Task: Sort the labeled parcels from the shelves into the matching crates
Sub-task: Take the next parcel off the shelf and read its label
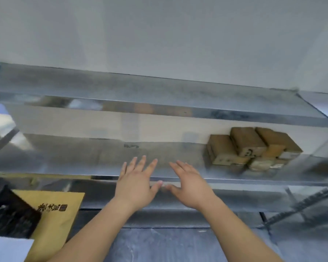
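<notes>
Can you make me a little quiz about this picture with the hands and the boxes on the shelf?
1. True or false: the left hand is holding a box.
2. Where is the pile of cardboard parcels? A) under the hands B) on the shelf, right of the hands C) in the black crate
3. Fill in: the right hand has its fingers ____.

Key: 1 false; 2 B; 3 spread out straight.
</notes>
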`<control>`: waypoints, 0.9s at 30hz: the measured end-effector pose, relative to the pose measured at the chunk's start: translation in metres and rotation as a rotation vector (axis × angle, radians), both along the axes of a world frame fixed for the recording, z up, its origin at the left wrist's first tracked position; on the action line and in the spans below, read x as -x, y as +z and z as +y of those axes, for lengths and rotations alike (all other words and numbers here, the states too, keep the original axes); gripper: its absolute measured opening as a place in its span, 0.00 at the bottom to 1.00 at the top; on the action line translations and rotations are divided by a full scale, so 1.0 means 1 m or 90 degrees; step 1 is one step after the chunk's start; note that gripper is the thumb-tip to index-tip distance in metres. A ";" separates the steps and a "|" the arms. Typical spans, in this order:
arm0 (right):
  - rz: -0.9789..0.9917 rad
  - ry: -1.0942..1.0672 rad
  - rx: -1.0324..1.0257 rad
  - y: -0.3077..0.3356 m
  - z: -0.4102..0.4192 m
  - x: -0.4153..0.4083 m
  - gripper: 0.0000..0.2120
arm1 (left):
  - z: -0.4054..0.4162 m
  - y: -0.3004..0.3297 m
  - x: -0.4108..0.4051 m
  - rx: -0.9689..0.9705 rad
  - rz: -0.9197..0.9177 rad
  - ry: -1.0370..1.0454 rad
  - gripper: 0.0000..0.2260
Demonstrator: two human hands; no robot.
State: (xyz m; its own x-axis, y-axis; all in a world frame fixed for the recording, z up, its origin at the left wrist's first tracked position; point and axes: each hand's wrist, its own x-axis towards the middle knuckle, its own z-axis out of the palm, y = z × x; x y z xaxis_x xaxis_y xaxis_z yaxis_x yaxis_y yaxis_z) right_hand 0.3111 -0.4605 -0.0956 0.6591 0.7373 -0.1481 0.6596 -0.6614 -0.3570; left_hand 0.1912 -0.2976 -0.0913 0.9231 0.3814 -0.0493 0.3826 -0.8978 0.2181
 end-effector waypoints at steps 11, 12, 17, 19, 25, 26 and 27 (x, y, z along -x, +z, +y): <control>0.032 -0.184 0.026 -0.012 -0.103 -0.127 0.39 | -0.069 -0.021 -0.145 0.031 0.045 -0.124 0.35; 0.040 -0.188 0.028 -0.015 -0.110 -0.141 0.39 | -0.077 -0.023 -0.159 0.039 0.052 -0.122 0.35; 0.065 -0.184 0.050 -0.030 -0.135 -0.206 0.38 | -0.115 -0.035 -0.234 0.059 0.090 -0.118 0.36; 0.068 -0.166 0.068 -0.039 -0.139 -0.231 0.39 | -0.127 -0.044 -0.263 0.065 0.100 -0.110 0.37; 0.113 -0.106 0.102 -0.069 -0.145 -0.271 0.44 | -0.149 -0.082 -0.326 0.162 0.172 -0.097 0.41; 0.124 -0.099 0.108 -0.073 -0.146 -0.273 0.45 | -0.151 -0.087 -0.333 0.176 0.184 -0.086 0.40; 0.134 -0.094 0.110 -0.076 -0.146 -0.275 0.45 | -0.154 -0.093 -0.339 0.189 0.186 -0.075 0.40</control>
